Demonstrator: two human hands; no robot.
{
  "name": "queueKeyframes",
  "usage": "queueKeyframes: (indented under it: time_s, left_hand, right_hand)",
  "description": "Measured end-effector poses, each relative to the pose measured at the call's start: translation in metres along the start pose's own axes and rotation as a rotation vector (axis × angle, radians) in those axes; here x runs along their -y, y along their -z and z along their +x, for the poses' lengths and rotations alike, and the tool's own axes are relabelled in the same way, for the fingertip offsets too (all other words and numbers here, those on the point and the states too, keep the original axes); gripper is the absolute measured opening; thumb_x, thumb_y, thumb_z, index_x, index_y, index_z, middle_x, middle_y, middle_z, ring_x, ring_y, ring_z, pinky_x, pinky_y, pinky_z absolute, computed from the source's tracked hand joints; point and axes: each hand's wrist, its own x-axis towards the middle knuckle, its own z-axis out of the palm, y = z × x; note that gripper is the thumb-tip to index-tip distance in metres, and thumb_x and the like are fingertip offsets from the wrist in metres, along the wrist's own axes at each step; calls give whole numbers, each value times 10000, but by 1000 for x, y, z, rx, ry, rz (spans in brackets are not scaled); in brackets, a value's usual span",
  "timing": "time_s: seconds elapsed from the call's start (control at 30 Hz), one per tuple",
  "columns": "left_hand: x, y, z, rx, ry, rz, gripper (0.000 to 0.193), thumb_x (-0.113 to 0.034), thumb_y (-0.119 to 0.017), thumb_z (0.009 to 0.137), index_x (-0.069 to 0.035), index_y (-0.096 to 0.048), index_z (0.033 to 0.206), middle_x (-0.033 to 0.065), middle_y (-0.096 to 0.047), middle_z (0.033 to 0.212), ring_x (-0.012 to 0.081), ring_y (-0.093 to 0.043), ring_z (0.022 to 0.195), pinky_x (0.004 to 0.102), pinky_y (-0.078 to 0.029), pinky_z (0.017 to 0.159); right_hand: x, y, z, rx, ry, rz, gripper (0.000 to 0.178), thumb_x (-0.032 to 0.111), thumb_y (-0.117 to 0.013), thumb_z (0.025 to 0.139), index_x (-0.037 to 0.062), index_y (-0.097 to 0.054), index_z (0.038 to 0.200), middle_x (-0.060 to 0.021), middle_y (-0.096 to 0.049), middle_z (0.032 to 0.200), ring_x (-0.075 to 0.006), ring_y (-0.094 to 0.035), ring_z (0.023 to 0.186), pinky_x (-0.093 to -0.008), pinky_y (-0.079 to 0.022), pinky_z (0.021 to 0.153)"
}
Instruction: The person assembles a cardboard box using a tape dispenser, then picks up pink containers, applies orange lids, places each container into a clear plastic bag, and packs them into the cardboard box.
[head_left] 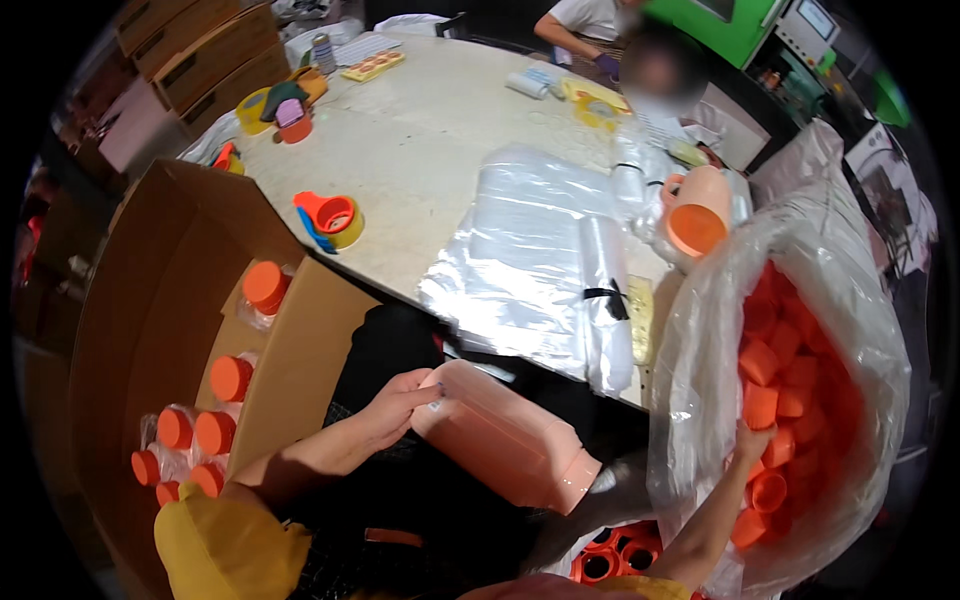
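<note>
My left hand [396, 408] is closed on the base end of a pink plastic bottle [500, 435], held tilted over my lap. The bottle's neck points down to the right and has no cap on it. On the right, my right hand [754, 441] reaches into a big clear plastic bag [685, 340] full of orange caps. Its fingers are closed on one orange cap [760, 405] at the near side of the heap; the fingertips are partly hidden.
An open cardboard box [290, 370] stands at my left, with several orange-capped bottles [231, 378] inside. Clear plastic bags [535, 240], a pink jug [698, 205] and measuring cups [335, 218] lie on the white table [420, 130]. A person [580, 30] sits across.
</note>
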Motion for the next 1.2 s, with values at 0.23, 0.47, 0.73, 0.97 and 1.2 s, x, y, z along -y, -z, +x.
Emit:
queueKeyframes:
  time_s: [0.23, 0.47, 0.73, 0.97, 1.2]
  left_hand:
    - [-7, -11, 2, -49, -18, 44, 333, -160, -622, 1004, 6, -593, 1291, 106, -682, 1222, 193, -687, 1070, 324, -547, 959]
    - [-9, -30, 3, -61, -35, -59, 337, -170, -524, 1054, 26, -551, 1327, 136, -672, 1251, 226, -676, 1133, 370, -552, 982]
    - [-6, -46, 26, 15, 25, -107, 324, -165, -493, 1064, 6, -551, 1333, 132, -661, 1259, 232, -663, 1133, 379, -535, 995]
    - [-20, -26, 2, -60, 0, -105, 297, -147, -479, 1071, 11, -564, 1308, 125, -677, 1212, 215, -670, 1101, 359, -541, 968]
    - [-50, -37, -33, -235, -742, 543, 190, -128, -546, 1041, 1, -593, 1172, 79, -653, 1132, 149, -614, 1039, 312, -504, 929]
  right_hand:
    - [-18, 22, 14, -55, 284, -532, 910, 163, -763, 711, -60, -354, 1493, -301, -481, 1463, -430, -472, 1352, -469, -396, 1136]
    - [-8, 25, -26, -231, 224, -82, 879, 282, -796, 699, 9, -431, 1450, -262, -443, 1311, -442, -435, 1258, -483, -366, 1105]
    - [47, 100, -146, -220, 462, 268, 667, 277, -610, 899, 20, -449, 1493, -170, -441, 1470, -324, -403, 1376, -434, -284, 1178]
    - [155, 63, -286, 456, 891, 665, 880, 702, -537, 914, -1, -498, 1441, -206, -465, 1449, -332, -493, 1309, -468, -396, 1097]
    - [152, 25, -376, 585, 98, 1021, 701, 564, -422, 1025, 23, -391, 1469, -134, -486, 1387, -237, -504, 1262, -362, -374, 1107]
